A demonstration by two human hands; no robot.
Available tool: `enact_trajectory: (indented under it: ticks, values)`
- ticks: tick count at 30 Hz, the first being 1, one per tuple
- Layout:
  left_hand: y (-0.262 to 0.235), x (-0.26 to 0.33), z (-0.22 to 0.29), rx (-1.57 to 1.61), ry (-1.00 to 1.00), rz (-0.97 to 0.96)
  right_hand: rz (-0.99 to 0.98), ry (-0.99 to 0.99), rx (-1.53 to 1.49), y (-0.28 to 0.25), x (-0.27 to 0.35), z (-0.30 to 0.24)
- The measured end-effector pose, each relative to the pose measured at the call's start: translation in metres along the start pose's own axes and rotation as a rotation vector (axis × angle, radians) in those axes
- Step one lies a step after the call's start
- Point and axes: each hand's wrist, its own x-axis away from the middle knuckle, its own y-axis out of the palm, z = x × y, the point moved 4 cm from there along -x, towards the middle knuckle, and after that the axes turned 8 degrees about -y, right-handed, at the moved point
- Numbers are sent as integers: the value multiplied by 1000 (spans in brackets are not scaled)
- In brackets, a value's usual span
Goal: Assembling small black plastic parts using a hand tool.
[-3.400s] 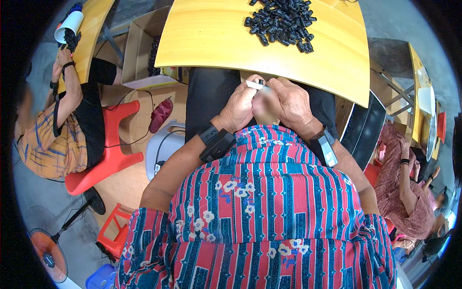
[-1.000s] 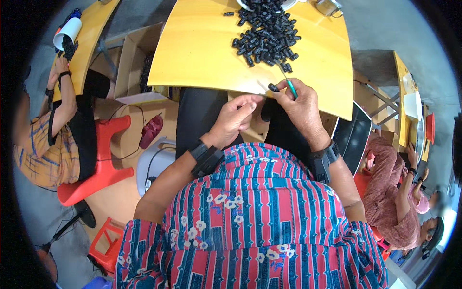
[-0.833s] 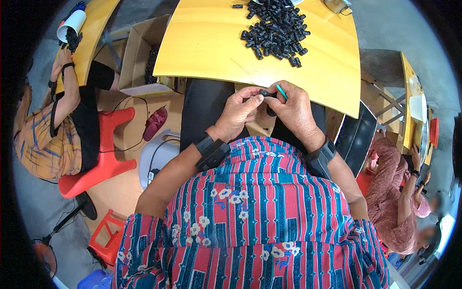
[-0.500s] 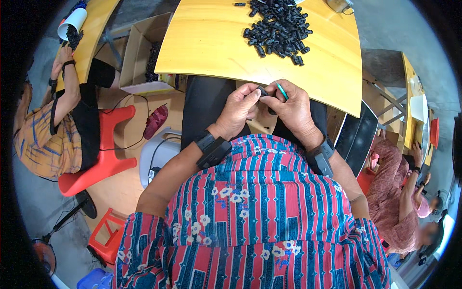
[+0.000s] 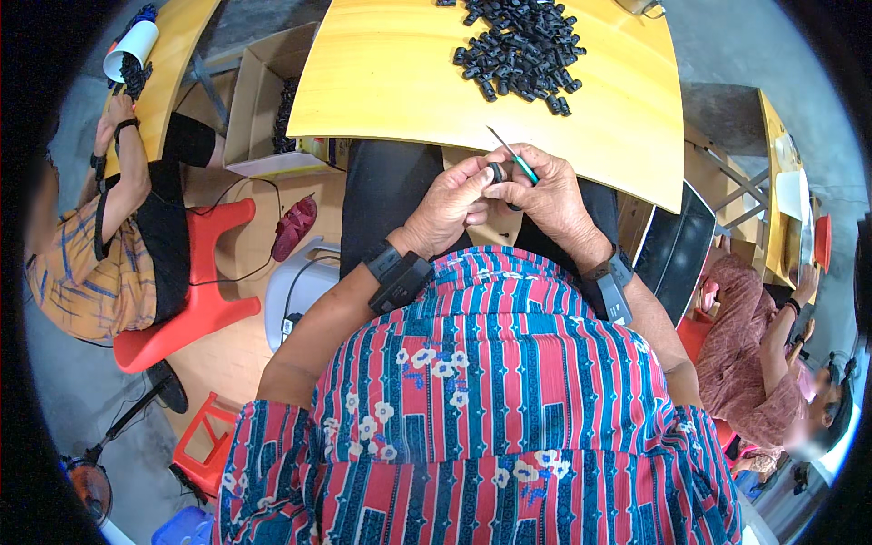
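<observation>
So a second earlier the hands were apart, and now both were on the same bit: the left hand (image 5: 447, 202) had its thumb and fingers pinching a small black plastic part (image 5: 495, 173), and the right hand (image 5: 549, 195) had closed in right beside it, thumb tip up against the part as far as I could tell. The right fingers also had a thin teal-handled tool (image 5: 524, 169) tucked between them, and its shaft had swung round to point up and left over the near edge of the table (image 5: 372, 82), tip clear of the part. To me that meant the tool was just parked and the fingers were doing the work, with the part held over the lap just short of the table. Headcount, then: two hands, one tool, one part I could clearly see in the grip, plus something dark under the right hand I couldn't make out. One heap of black plastic parts (image 5: 522, 54) on the table, dozens easily, way too tangled to count properly. Around that: one maroon shoe (image 5: 294, 226), one open cardboard box (image 5: 254, 118), one white cup (image 5: 134, 50) on its side, and two red plastic stools (image 5: 186, 300) off to the left.
</observation>
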Motion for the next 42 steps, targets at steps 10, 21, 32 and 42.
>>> enact_trajectory:
  ticks: [10, 21, 32, 42]
  values:
    - [-6, -3, -8, 118, -45, -45, 0, 20, -6, 3, 1, -5]
    - [-7, -5, -3, 39, -30, 74, -1, -77, 167, 0, 0, 4]
    - [-11, -6, -7, 93, -67, 50, -1, -151, 233, 1, 2, 12]
    - [-8, -5, -7, 365, -169, -108, -31, -66, -295, 2, 1, 2]
